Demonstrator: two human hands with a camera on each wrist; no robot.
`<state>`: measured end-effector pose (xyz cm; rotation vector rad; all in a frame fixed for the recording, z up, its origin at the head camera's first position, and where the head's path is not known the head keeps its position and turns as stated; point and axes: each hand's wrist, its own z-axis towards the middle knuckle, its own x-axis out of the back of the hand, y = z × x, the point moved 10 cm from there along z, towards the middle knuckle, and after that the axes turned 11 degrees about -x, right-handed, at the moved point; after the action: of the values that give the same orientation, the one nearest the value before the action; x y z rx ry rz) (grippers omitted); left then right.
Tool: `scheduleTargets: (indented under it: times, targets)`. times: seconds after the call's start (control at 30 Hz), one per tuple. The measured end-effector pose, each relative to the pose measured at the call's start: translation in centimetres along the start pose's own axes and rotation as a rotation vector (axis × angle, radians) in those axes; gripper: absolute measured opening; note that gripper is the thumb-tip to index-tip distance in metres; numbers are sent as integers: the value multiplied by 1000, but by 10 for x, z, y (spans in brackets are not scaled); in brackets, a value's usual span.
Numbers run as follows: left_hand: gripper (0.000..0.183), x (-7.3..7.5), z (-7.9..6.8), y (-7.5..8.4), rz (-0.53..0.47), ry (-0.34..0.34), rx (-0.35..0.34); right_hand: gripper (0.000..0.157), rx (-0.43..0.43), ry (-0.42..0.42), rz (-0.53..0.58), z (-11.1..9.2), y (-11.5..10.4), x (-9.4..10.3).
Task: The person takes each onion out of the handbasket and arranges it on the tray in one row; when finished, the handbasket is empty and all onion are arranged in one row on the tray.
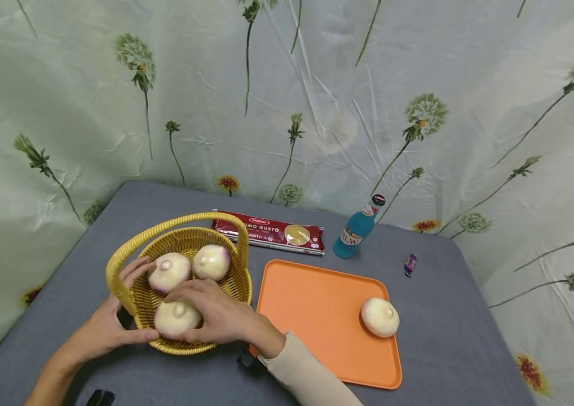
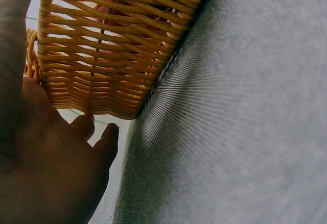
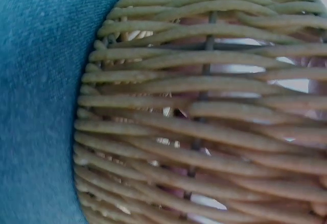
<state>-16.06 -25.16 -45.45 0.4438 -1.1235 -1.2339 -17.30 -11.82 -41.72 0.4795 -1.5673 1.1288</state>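
Observation:
A yellow wicker basket (image 1: 185, 351) with a tall arched handle stands at the left of the table, holding three white turnips with purple patches. Inside its front part, my right hand (image 1: 221, 310) grips the nearest turnip (image 1: 175, 320), thumb in front and fingers behind. My left hand (image 1: 104, 327) holds the basket's left side, thumb at the front rim and fingers over the edge by the handle. Behind lie a second turnip (image 1: 171, 270) and a third turnip (image 1: 213, 262). Woven basket wall (image 3: 204, 117) fills most of the right wrist view, hiding the right hand's grip.
Right of the basket is an orange tray (image 1: 317, 316) with another turnip (image 1: 380, 317) at its right edge. Behind stand a red pasta packet (image 1: 272, 232) and a blue bottle (image 1: 355, 231). A small purple-wrapped sweet (image 1: 410, 265) lies farther right on the grey tablecloth (image 1: 449, 338).

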Motion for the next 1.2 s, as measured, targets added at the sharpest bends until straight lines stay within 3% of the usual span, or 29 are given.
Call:
scheduleTargets:
  times: [0.37, 0.6, 0.83, 1.2]
  targets:
    - [116, -2, 2, 2, -8, 4, -26, 56, -23, 90, 21, -10, 6, 18]
    - [117, -1, 1, 3, -7, 16, -33, 56, -63, 149, 66, -29, 12, 37]
    - [116, 0, 2, 3, -16, 16, -33, 54, -43, 213, 129, -47, 17, 52]
    - [116, 0, 2, 1, 13, 14, -19, 56, -100, 185, 247, -63, 35, 55]
